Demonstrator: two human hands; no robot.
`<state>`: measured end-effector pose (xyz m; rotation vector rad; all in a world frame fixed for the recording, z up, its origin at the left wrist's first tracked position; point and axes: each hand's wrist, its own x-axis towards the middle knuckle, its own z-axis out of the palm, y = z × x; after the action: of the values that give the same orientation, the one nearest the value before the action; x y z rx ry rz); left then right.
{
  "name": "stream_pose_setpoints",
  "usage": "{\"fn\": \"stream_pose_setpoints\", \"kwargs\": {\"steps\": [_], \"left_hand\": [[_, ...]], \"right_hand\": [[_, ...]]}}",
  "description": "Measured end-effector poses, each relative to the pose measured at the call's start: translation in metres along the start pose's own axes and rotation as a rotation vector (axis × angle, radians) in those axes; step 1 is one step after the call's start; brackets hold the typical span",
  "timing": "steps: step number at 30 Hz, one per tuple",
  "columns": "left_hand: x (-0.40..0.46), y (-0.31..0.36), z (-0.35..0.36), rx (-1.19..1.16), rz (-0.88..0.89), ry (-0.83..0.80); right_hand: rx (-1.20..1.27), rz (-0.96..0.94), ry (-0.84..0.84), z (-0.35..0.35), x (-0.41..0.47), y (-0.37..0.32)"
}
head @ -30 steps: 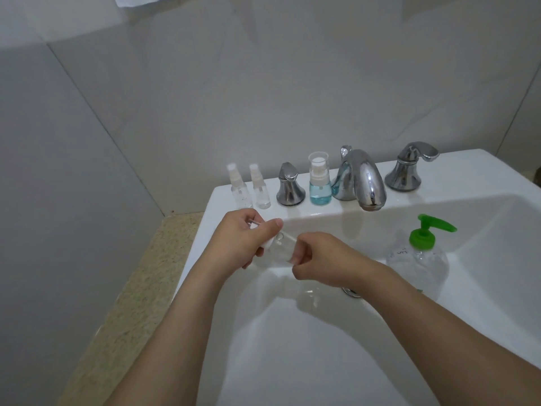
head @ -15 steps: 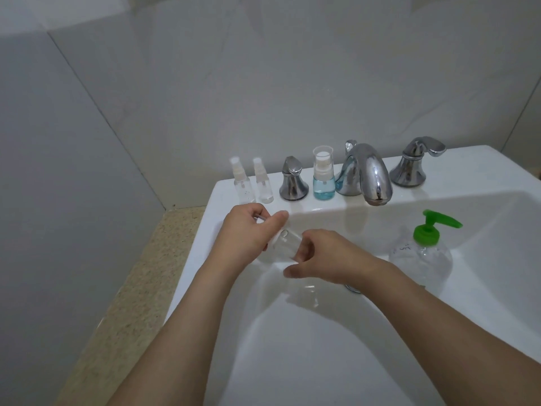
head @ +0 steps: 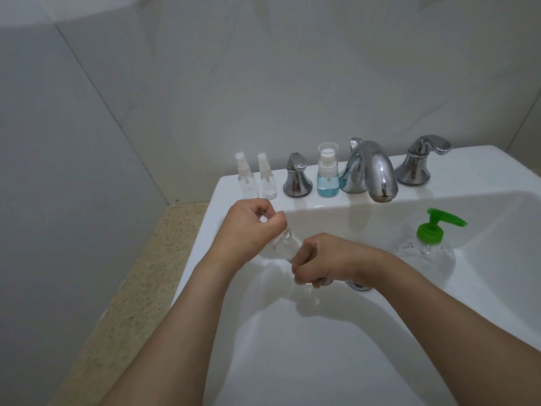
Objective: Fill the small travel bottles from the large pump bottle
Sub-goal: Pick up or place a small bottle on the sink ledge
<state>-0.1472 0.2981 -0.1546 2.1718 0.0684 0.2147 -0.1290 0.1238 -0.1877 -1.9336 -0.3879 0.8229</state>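
Over the basin (head: pixel 336 361), left of the pump bottle (head: pixel 426 253), right hand (head: pixel 325 260) grips a clear bottle (head: pixel 285 247) tilted, left hand (head: pixel 248 227) pinching its cap (head: pixel 265 219), seemingly uncapping so spills land in the basin.

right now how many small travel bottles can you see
4. Two clear spray bottles stand at the ledge's left end, a blue-filled one stands between the left tap handle and the spout, and a clear one is held between both hands.
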Motion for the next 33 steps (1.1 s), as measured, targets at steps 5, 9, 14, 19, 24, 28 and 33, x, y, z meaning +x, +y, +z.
{"fn": "stream_pose_setpoints", "kwargs": {"steps": [5,9,14,19,24,28,33], "left_hand": [[-0.016,0.001,-0.007,-0.02,-0.05,-0.12],[-0.027,0.011,-0.015,-0.14,-0.097,-0.046],[-0.039,0.023,-0.041,-0.198,-0.079,0.089],[-0.051,0.028,-0.094,-0.216,-0.079,0.217],[-0.051,0.019,-0.131,-0.072,-0.065,0.436],[-0.048,0.001,-0.151,0.094,-0.044,0.518],[-0.034,-0.033,-0.153,0.201,-0.082,0.504]], "right_hand": [[-0.083,0.008,0.118,0.008,-0.008,0.002],[-0.068,-0.007,0.235,0.019,-0.018,-0.012],[-0.047,-0.091,0.299,0.036,-0.03,-0.042],[-0.056,-0.198,0.393,0.065,-0.021,-0.074],[-0.249,-0.262,0.533,0.094,-0.006,-0.094],[-0.492,-0.327,0.623,0.119,0.011,-0.111],[-0.638,-0.377,0.645,0.135,0.032,-0.115]]}}
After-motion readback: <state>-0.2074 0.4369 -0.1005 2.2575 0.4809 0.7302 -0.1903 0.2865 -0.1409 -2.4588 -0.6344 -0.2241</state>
